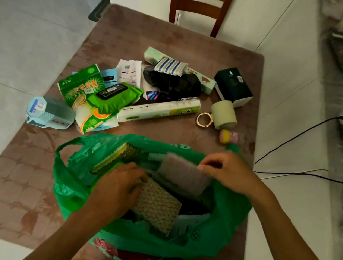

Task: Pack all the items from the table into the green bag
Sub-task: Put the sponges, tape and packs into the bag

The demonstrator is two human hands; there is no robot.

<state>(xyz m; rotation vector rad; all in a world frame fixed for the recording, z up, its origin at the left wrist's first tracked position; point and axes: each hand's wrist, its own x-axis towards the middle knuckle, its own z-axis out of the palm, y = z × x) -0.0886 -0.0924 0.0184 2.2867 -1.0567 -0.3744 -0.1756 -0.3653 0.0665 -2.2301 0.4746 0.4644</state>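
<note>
The green plastic bag (223,223) stands open at the near edge of the table. Inside it my left hand (118,189) grips a silvery mesh scouring pad (157,208). My right hand (229,170) pinches the top corner of a pinkish-grey pad (183,175) tilted into the bag's mouth. A yellow-edged sponge (116,157) leans against the bag's left wall. Behind the bag lie a green wipes pack (115,96), a green-and-white packet (78,87), a long white roll box (160,110), a tape roll (224,114) and a dark green box (233,87).
A light blue box (49,114) sits near the table's left edge. A gold ring (204,119) and a small pink-yellow bottle (231,137) lie at right. A wooden chair (199,1) stands behind the table (24,174). Black cables (299,136) cross the floor at right.
</note>
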